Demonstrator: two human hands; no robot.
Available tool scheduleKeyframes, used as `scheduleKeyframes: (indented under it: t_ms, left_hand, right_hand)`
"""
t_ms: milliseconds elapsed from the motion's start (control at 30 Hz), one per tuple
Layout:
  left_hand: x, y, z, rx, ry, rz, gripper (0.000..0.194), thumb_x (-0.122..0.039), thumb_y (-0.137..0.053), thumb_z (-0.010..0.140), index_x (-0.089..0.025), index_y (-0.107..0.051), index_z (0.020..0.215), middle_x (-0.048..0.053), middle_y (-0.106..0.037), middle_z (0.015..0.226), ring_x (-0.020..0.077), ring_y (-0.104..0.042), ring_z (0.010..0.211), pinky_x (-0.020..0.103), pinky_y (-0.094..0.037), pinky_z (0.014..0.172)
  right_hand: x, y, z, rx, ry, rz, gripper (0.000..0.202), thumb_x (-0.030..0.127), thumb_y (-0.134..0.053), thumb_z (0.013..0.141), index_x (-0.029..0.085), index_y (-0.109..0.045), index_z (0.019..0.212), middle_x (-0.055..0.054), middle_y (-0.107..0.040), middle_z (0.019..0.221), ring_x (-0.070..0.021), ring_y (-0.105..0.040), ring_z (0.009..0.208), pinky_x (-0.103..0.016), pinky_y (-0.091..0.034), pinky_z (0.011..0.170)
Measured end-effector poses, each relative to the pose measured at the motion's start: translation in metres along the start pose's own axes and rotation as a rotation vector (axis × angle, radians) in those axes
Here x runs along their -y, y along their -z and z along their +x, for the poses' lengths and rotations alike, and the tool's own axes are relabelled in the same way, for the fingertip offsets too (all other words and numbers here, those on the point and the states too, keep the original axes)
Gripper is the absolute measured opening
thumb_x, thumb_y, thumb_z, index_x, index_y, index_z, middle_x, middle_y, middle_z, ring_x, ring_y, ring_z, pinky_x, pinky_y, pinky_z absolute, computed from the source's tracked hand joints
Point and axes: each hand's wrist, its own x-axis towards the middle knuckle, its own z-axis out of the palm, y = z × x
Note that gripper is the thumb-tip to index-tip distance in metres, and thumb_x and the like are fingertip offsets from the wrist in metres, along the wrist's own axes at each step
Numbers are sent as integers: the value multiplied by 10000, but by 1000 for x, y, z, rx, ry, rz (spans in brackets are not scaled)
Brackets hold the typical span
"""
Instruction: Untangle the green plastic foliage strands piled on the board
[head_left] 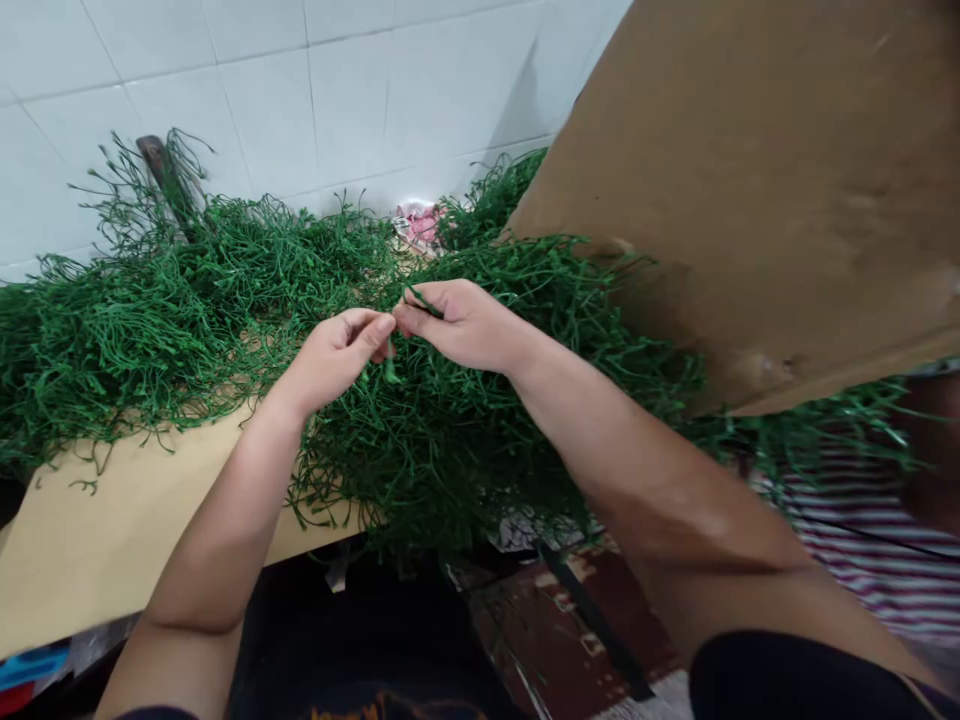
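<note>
My left hand (337, 355) and my right hand (472, 325) meet fingertip to fingertip over a heap of thin green plant stems (442, 440). A thin green stem (422, 299) is pinched in my right hand and crosses its fingers. The left thumb and forefinger are pressed together right beside the right fingertips. A paler green piece (391, 370) shows just below them; whether the left fingers grip it or the same stem is hidden. The stems look like artificial greenery, branching into small tips.
A second long heap of green stems (150, 310) lies to the left on a tan board (142, 520). A large cardboard sheet (765, 190) leans at the right. White tiled wall (345, 100) stands behind. A pink-and-white bundle (421, 224) and a dark wooden post (161, 175) are at the back.
</note>
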Motion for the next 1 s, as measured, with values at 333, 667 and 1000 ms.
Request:
scheduleKeyframes:
  t_ms: [333, 667, 1000]
  left_hand:
    - [5, -23, -12, -132, -3, 51, 312, -177, -375, 873, -208, -346, 565, -31, -342, 524, 105, -342, 513, 266, -352, 546]
    - [21, -19, -35, -27, 33, 452, 209, -310, -551, 814, -146, -620, 924, 95, -652, 976, 207, -598, 929, 367, -465, 866]
    - [17, -15, -19, -256, -23, -128, 560, -444, -614, 780, -169, -485, 1251, 111, -597, 1197, 198, -569, 1074, 336, -453, 907]
  right_hand:
    - [-3, -20, 12, -312, -63, -360, 383, 215, -505, 835, 196, -253, 547, 24, -306, 561, -93, -308, 573, -274, -250, 594]
    - [-12, 33, 37, -584, -288, 63, 360, 255, -445, 915, 183, -411, 564, 46, -334, 498, -46, -248, 434, -224, -233, 457]
    - [26, -5, 41, -321, -250, 697, 409, 500, -507, 855, 184, -407, 616, 84, -277, 459, -17, -226, 378, -158, -177, 360]
